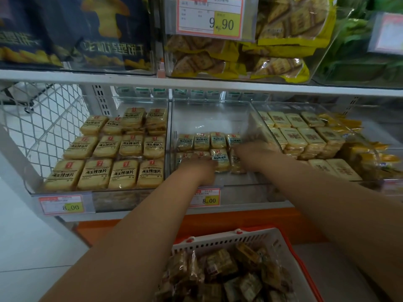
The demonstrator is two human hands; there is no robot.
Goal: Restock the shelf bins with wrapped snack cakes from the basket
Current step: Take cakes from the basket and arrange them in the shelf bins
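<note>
Both hands, left hand (201,165) and right hand (254,150), are reaching into the middle bin (213,114) onto the snack cakes (218,140), grips blurred beyond telling; two rows are lying beneath them; behind, the basket (218,243) is sitting far from emptied.

Both hands – left hand (199,165), right hand (254,150) – on snack cakes (218,140) in middle bin (209,114).

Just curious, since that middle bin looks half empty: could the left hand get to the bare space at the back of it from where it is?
Probably yes. The left hand is already inside the open-topped middle bin, resting on the front cakes; nothing stands above the rows behind.
</note>
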